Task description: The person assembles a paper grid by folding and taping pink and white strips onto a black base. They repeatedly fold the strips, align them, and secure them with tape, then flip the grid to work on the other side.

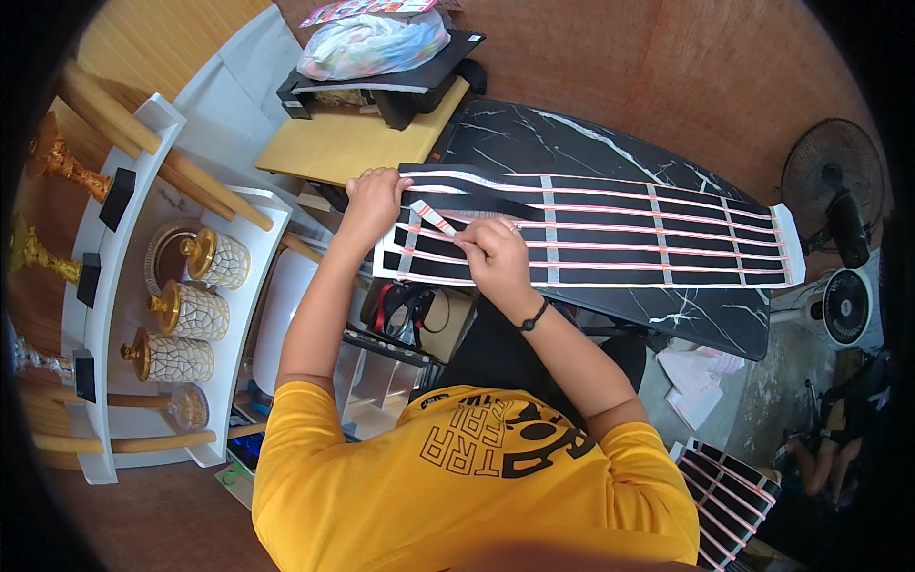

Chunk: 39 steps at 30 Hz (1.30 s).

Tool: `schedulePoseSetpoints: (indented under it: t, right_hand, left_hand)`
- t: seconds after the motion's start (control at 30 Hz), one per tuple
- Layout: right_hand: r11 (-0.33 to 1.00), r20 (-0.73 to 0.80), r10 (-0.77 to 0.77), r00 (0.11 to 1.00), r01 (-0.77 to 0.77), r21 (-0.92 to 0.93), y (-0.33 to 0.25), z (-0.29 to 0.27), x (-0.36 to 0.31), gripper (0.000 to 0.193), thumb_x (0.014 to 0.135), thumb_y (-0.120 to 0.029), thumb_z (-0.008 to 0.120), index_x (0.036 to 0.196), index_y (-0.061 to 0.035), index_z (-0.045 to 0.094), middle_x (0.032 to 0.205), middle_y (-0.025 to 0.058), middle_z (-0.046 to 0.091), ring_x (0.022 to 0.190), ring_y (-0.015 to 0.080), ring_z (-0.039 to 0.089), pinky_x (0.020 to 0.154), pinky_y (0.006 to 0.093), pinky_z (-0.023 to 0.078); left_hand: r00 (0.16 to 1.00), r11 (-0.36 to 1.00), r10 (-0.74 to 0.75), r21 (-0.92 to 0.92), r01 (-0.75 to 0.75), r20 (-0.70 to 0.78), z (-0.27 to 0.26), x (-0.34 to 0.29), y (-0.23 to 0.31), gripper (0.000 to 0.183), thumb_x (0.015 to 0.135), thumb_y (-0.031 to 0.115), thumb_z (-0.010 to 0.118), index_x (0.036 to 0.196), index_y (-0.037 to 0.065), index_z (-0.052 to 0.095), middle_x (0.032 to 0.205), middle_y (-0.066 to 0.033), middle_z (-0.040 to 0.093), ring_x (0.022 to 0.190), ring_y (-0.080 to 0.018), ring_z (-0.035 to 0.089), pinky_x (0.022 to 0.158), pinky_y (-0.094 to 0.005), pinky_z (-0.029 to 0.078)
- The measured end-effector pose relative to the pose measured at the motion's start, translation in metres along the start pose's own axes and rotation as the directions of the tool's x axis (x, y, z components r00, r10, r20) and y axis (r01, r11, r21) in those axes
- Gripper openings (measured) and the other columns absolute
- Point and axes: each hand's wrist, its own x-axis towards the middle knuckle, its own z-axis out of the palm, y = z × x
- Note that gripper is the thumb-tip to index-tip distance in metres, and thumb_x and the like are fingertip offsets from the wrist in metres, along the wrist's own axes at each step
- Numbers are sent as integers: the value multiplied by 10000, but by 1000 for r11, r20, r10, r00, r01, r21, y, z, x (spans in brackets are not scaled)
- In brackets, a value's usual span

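Observation:
A long black panel [610, 250], crossed by several white-and-pink lengthwise strips and grey cross bands, lies over a black table. At its left end, my left hand [375, 202] is closed on the panel's upper corner, where a loose black-and-white strip [453, 177] starts and curves to the right. My right hand [496, 255] is closed in a pinch over the panel. Between its fingers is the lower end of a short striped piece [432, 217], white with red and dark marks, which slants up to the left. The fingertips of my left hand are partly hidden.
The black marble-patterned table [591, 133] stands against a wooden wall. Behind it on the left, a yellow-topped stand [362, 153] holds a black machine and a plastic bag [374, 46]. White shelves [243, 372] with gold-lidded jars stand left. Fans [844, 305] and another striped panel [726, 500] are right.

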Motion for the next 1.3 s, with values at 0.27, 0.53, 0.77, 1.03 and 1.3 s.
schedulePoseSetpoints:
  t: [0.27,0.53,0.77,1.03,1.3]
  right_hand:
    - [983,-97,177,979,-182,-37,4,-34,0,48,805,-29,721,810,-6,678,820,92,679,741,202,635,641,303,494]
    - [970,-66,240,968,-237,62,-4,-18,23,72,834,-81,730,847,-15,706,802,85,687,679,174,626,595,287,489]
    - [927,-4,336,942,-330,180,-10,-5,26,80,833,-85,725,859,-16,694,781,108,679,670,206,635,601,313,496]
    - [970,47,210,976,-215,116,-2,-5,8,53,778,-42,712,804,-12,678,804,113,689,772,285,663,688,358,513]
    - [994,-37,107,994,-108,-29,-11,-30,-28,69,771,32,724,813,-8,687,848,120,717,796,261,693,719,328,532]
  left_hand:
    - [985,984,-165,-64,168,57,1,21,-16,343,965,392,553,1064,86,671,1053,-163,668,1064,-365,606,893,-515,383]
    - [994,974,11,-222,-35,-108,-72,-12,37,346,949,394,571,1136,117,661,1027,-120,640,1123,-302,558,950,-471,344]
    - [985,960,-60,-261,100,159,-61,-38,36,223,850,28,686,1070,16,651,848,-123,633,786,-253,622,737,-344,496]
    - [938,836,-336,-431,340,88,-13,-30,9,272,797,9,737,994,24,550,807,-132,643,742,-303,646,690,-390,504]
    - [943,813,-312,-481,328,116,43,7,20,350,780,-17,756,959,43,461,743,-75,601,704,-194,613,661,-329,487]
